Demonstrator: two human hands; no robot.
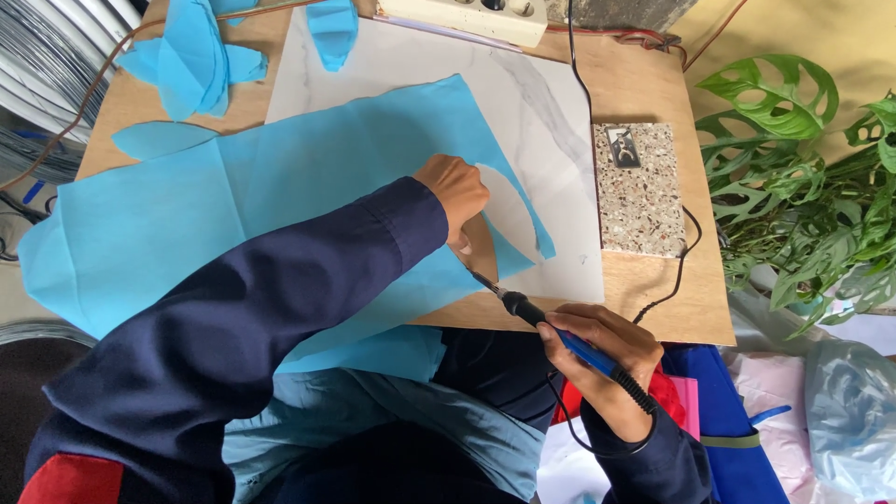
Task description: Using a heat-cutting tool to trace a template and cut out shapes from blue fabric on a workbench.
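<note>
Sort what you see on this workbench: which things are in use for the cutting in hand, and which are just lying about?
In use:
left hand pressing a petal-shaped template
light blue fabric sheet
hot cutting pen in the right hand
marble-patterned slab underneath

Lying about:
cut blue petals
speckled stone block
power strip
green leafy plant

Left arm stretched forward, left hand pressing fingers down, right hand bent inward, grip closed pen-style.

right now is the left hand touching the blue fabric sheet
Touching: the head view shows the left hand pressed flat on the blue fabric sheet.
</note>
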